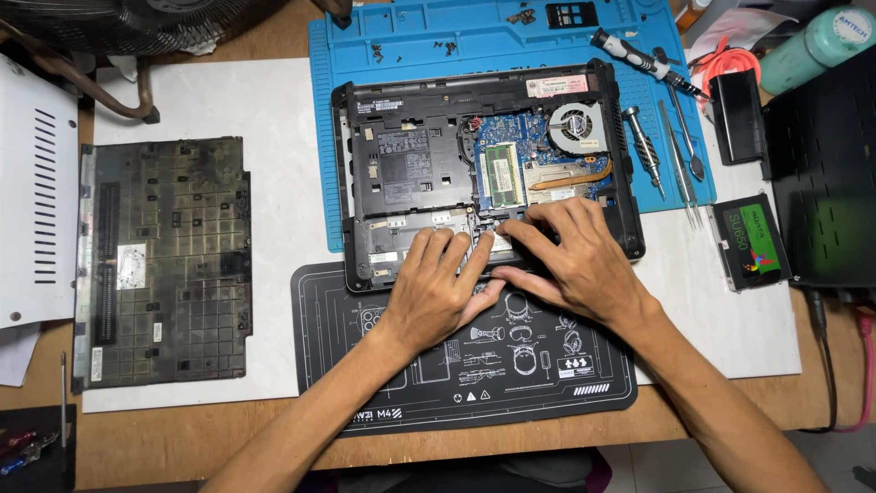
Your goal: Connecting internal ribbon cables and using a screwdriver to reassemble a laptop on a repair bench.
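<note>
An opened black laptop base point(411, 164) lies upside down, showing a blue circuit board, a green memory module point(503, 175), a fan point(576, 126) and a copper heat pipe. My left hand point(436, 290) and my right hand point(575, 257) rest side by side on its near edge. The fingertips of both press on a small part near the middle front of the case. What lies under the fingers is hidden. Neither hand lifts anything clear of the laptop.
A blue work mat point(438, 41) lies under the laptop and a black mat point(456, 365) in front. The removed keyboard panel point(164, 260) lies at left. Screwdrivers point(643, 146), tweezers and a solid-state drive point(751, 242) lie at right, beside a black device point(826, 173).
</note>
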